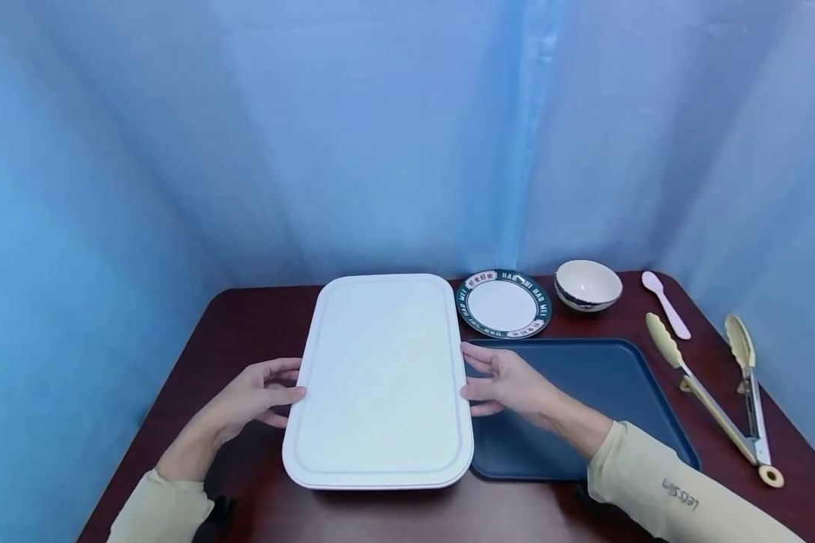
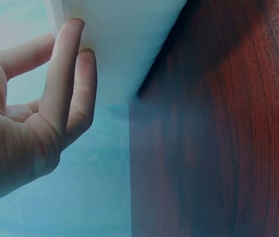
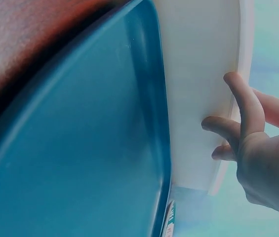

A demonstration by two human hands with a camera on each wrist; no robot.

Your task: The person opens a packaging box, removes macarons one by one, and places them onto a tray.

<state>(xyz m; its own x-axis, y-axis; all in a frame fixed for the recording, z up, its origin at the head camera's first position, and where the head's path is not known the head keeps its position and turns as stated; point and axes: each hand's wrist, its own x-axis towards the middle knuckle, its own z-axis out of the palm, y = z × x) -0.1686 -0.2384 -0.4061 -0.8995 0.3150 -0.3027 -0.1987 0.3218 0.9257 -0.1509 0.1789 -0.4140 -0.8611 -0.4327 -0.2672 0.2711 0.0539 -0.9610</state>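
Observation:
A large white rectangular box (image 2: 124, 44) stands on the table, covered by a flat white lid (image 1: 383, 377) with rounded corners and a grooved border. My left hand (image 1: 261, 392) holds its left side, the thumb on the lid's edge and the fingers against the wall below the rim. On the opposite side my right hand (image 1: 505, 383) grips it in the same way. The right wrist view shows those fingertips (image 3: 233, 79) pressing the wall just under the lid's rim. What the box contains is hidden.
Right beside the box lies a dark blue tray (image 1: 584, 377), under my right forearm. Behind it are a green-rimmed plate (image 1: 502, 305) and a white bowl (image 1: 589, 283). Farther right lie a pink spoon (image 1: 667, 305) and spread cream-tipped tongs (image 1: 720, 415). Blue curtains (image 1: 380, 136) surround the table.

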